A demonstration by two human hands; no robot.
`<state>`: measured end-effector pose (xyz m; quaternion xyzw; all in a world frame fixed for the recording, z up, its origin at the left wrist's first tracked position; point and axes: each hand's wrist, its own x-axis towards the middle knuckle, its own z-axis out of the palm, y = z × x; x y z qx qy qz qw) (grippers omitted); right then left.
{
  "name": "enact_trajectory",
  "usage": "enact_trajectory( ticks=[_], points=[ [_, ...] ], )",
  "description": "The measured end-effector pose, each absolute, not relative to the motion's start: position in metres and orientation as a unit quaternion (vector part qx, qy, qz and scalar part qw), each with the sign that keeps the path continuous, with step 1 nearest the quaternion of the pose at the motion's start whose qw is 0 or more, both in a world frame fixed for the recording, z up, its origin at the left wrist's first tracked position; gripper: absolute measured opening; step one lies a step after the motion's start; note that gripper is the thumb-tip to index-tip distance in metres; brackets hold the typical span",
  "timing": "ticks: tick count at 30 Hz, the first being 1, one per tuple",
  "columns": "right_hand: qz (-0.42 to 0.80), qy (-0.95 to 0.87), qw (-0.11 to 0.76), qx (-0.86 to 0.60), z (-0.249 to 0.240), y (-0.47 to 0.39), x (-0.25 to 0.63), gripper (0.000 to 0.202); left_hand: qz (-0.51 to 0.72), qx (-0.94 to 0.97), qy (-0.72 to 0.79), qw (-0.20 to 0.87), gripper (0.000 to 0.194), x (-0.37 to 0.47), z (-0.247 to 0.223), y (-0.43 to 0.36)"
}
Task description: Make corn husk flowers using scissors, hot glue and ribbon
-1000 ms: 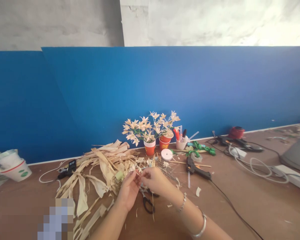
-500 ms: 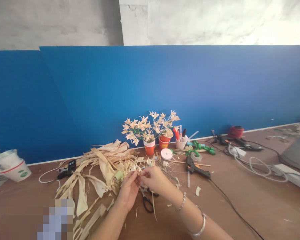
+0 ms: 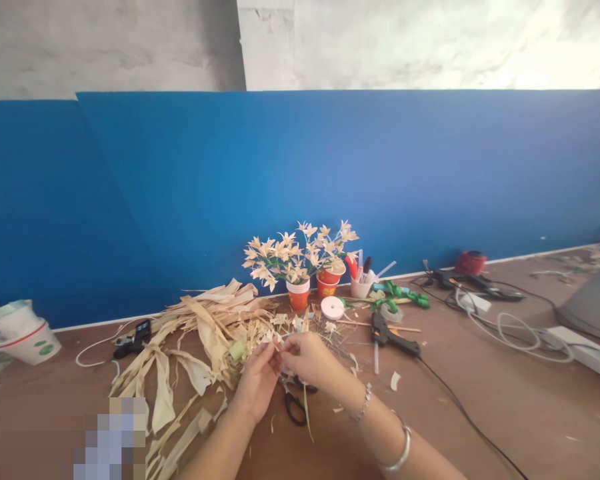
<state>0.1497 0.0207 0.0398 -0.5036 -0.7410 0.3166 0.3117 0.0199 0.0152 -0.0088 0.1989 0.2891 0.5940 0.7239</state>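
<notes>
My left hand (image 3: 260, 379) and my right hand (image 3: 305, 359) meet at the fingertips, both pinched closed around something small and pale that I cannot make out. Just below them lie black-handled scissors (image 3: 295, 407), partly hidden by my hands. To the left spreads a pile of dried husks (image 3: 213, 333). Behind my hands, pale flowers (image 3: 285, 253) on green stems stand in an orange-red paper cup (image 3: 299, 295). A white tape roll (image 3: 333, 308) lies right of that cup.
A black glue gun (image 3: 395, 339) with a trailing cord lies to the right. Further right are white cables (image 3: 525, 347) and a red container (image 3: 471, 263). White cups (image 3: 33, 340) stand at far left. A blue panel (image 3: 330, 167) rises behind the table.
</notes>
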Motion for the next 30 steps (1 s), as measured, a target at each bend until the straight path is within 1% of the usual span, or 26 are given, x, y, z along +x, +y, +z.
enact_trajectory(
  ticks=[8,10,14,17,24,30],
  points=[
    [0.323,-0.734,0.324,-0.501,0.038,0.021,0.149,0.016,0.598,0.218,0.287,0.716,0.013,0.021,-0.009,0.015],
    [0.363,-0.714,0.328,-0.500,0.035,0.022,0.148,0.015,0.602,0.228,0.283,0.711,0.012,0.022,-0.009,0.015],
    [0.482,-0.642,0.334,-0.494,0.027,0.024,0.142,0.013,0.612,0.241,0.284,0.698,0.012,0.024,-0.008,0.014],
    [0.514,-0.607,0.349,-0.495,0.023,0.026,0.138,0.011,0.612,0.243,0.290,0.694,0.014,0.026,-0.006,0.014],
    [0.520,-0.609,0.355,-0.482,0.014,0.031,0.138,0.011,0.615,0.238,0.288,0.694,0.013,0.025,-0.006,0.014],
    [0.449,-0.644,0.363,-0.501,0.011,0.031,0.140,0.010,0.621,0.224,0.285,0.695,0.011,0.021,-0.009,0.016]
  ],
)
